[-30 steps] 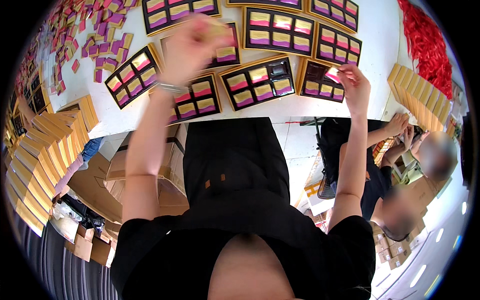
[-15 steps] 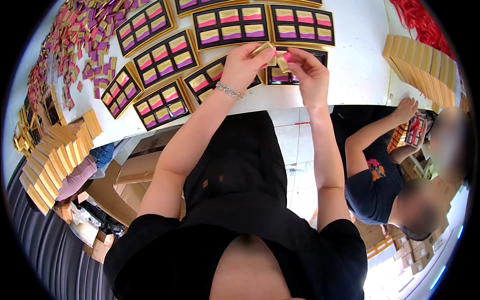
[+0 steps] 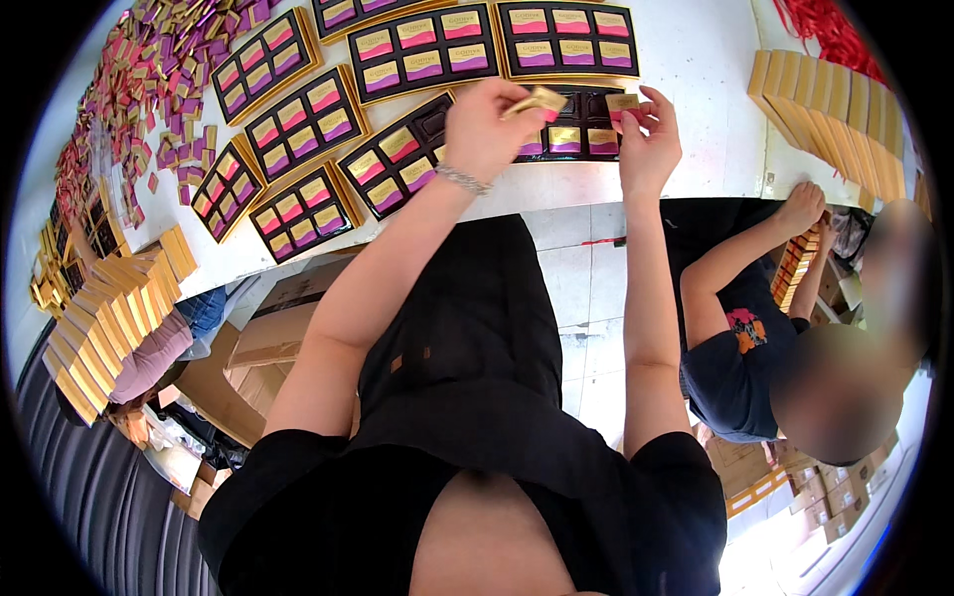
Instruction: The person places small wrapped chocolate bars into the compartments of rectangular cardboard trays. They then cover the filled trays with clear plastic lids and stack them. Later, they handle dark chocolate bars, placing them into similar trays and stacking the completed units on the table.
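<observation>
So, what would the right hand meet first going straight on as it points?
Probably the partly filled black box, just ahead of the right hand; height above it is unclear.

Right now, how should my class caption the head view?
Left hand and right hand hold wrapped chocolates over a partly filled black tray.

Trays [image 3: 422, 58] sit across the middle of that table [image 3: 711, 149] over there, loose pieces [image 3: 185, 74] strewn to their left, ribbons [image 3: 837, 38] far right, a row of boxes [image 3: 830, 121] nearer on the right.
</observation>
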`<move>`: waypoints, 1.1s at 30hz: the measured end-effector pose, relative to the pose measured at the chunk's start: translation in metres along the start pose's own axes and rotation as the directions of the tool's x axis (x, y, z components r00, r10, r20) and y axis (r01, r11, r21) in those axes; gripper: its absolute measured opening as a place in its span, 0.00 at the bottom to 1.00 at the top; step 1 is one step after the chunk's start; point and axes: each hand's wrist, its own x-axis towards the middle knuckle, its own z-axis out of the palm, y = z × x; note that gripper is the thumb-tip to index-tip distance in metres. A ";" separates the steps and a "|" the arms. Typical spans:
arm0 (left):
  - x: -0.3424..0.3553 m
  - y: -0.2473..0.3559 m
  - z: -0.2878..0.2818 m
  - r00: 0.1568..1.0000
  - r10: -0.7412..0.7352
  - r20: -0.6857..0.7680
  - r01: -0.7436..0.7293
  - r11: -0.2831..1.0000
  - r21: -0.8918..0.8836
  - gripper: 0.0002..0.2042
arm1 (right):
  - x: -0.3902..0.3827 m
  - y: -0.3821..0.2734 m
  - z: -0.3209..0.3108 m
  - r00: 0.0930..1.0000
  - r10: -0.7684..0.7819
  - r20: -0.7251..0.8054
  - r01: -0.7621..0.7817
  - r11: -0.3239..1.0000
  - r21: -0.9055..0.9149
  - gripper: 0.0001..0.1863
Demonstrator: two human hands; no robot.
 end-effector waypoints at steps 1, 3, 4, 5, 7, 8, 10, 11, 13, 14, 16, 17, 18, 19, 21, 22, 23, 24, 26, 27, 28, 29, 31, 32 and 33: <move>0.004 -0.001 0.011 0.999 0.039 -0.015 -0.038 0.995 0.097 0.13 | -0.001 -0.005 0.002 0.993 -0.110 -0.032 0.106 0.987 -0.117 0.07; 0.008 -0.002 0.025 0.959 0.269 -0.086 -0.218 0.898 0.383 0.12 | -0.002 -0.011 0.004 0.992 -0.128 -0.019 0.122 0.973 -0.194 0.09; 0.009 -0.002 0.030 0.919 0.383 -0.091 -0.284 0.806 0.520 0.11 | -0.002 -0.006 0.007 0.989 -0.147 -0.026 0.136 0.960 -0.247 0.09; 0.009 -0.004 0.035 0.875 0.471 -0.116 -0.316 0.735 0.601 0.11 | -0.003 -0.002 0.009 0.986 -0.166 -0.031 0.149 0.943 -0.299 0.10; 0.008 -0.005 0.039 0.759 0.637 -0.136 -0.341 0.566 0.750 0.11 | -0.003 0.005 0.008 0.982 -0.189 -0.015 0.167 0.898 -0.407 0.11; 0.005 -0.002 0.039 0.769 0.629 -0.113 -0.315 0.526 0.790 0.10 | -0.003 0.008 0.007 0.972 -0.237 0.002 0.210 0.858 -0.469 0.11; 0.004 -0.001 0.033 0.786 0.615 -0.068 -0.339 0.520 0.784 0.10 | -0.003 0.004 0.009 0.948 -0.319 0.014 0.282 0.815 -0.506 0.12; 0.003 0.001 0.027 0.793 0.607 -0.047 -0.349 0.517 0.782 0.10 | -0.007 -0.003 0.010 0.935 -0.356 0.006 0.314 0.817 -0.484 0.12; -0.006 0.010 0.006 0.895 0.441 -0.068 -0.266 0.651 0.710 0.11 | -0.019 -0.014 0.013 0.908 -0.411 0.082 0.409 0.825 -0.391 0.13; -0.012 0.016 -0.006 0.915 0.386 -0.119 -0.230 0.739 0.633 0.11 | -0.028 -0.017 0.012 0.892 -0.420 0.166 0.451 0.833 -0.320 0.14; -0.020 0.016 -0.041 0.914 0.376 -0.155 -0.179 0.715 0.676 0.12 | -0.039 -0.019 0.015 0.808 -0.492 0.325 0.582 0.752 -0.308 0.15; -0.024 0.011 -0.061 0.897 0.421 -0.138 -0.157 0.593 0.790 0.12 | -0.041 -0.019 0.019 0.782 -0.508 0.362 0.617 0.713 -0.333 0.16; -0.026 0.004 -0.072 0.902 0.411 -0.132 -0.165 0.611 0.774 0.12 | -0.040 -0.016 0.019 0.755 -0.521 0.398 0.651 0.670 -0.357 0.16; -0.027 -0.006 -0.078 0.910 0.398 -0.116 -0.171 0.615 0.770 0.12 | -0.040 -0.013 0.021 0.726 -0.533 0.436 0.684 0.628 -0.371 0.16; -0.023 -0.022 -0.088 0.789 0.615 0.019 -0.328 0.393 0.859 0.12 | -0.034 -0.009 0.019 0.717 -0.540 0.440 0.694 0.612 -0.379 0.17; -0.021 -0.023 -0.087 0.715 0.699 0.023 -0.365 0.345 0.865 0.11 | -0.028 -0.007 0.016 0.701 -0.557 0.445 0.707 0.626 -0.331 0.16; -0.024 -0.023 -0.087 0.717 0.697 0.003 -0.332 0.338 0.880 0.11 | -0.024 -0.007 0.014 0.686 -0.573 0.448 0.717 0.637 -0.282 0.16; -0.029 -0.023 -0.089 0.719 0.695 -0.017 -0.300 0.331 0.895 0.12 | -0.024 -0.008 0.013 0.673 -0.575 0.465 0.720 0.652 -0.237 0.16; -0.031 -0.026 -0.091 0.699 0.715 -0.001 -0.280 0.276 0.919 0.14 | -0.022 -0.005 0.010 0.650 -0.583 0.488 0.736 0.642 -0.214 0.15; -0.030 -0.029 -0.091 0.682 0.731 0.034 -0.301 0.238 0.924 0.14 | -0.021 -0.004 0.009 0.637 -0.587 0.499 0.745 0.636 -0.202 0.15; -0.029 -0.031 -0.091 0.662 0.746 0.068 -0.315 0.194 0.929 0.14 | -0.020 -0.007 0.009 0.633 -0.557 0.537 0.746 0.623 -0.233 0.14; -0.029 -0.034 -0.090 0.642 0.760 0.101 -0.326 0.151 0.933 0.13 | -0.020 -0.009 0.010 0.630 -0.560 0.538 0.750 0.619 -0.234 0.15; -0.036 -0.040 -0.085 0.659 0.743 0.117 -0.307 0.124 0.944 0.14 | -0.022 -0.013 0.014 0.615 -0.572 0.542 0.763 0.606 -0.226 0.17; -0.042 -0.040 -0.082 0.678 0.725 0.120 -0.298 0.121 0.947 0.15 | -0.024 -0.011 0.011 0.625 -0.567 0.536 0.756 0.611 -0.235 0.19; -0.046 -0.042 -0.077 0.698 0.707 0.118 -0.285 0.123 0.950 0.16 | -0.023 -0.011 0.011 0.615 -0.565 0.551 0.766 0.595 -0.245 0.19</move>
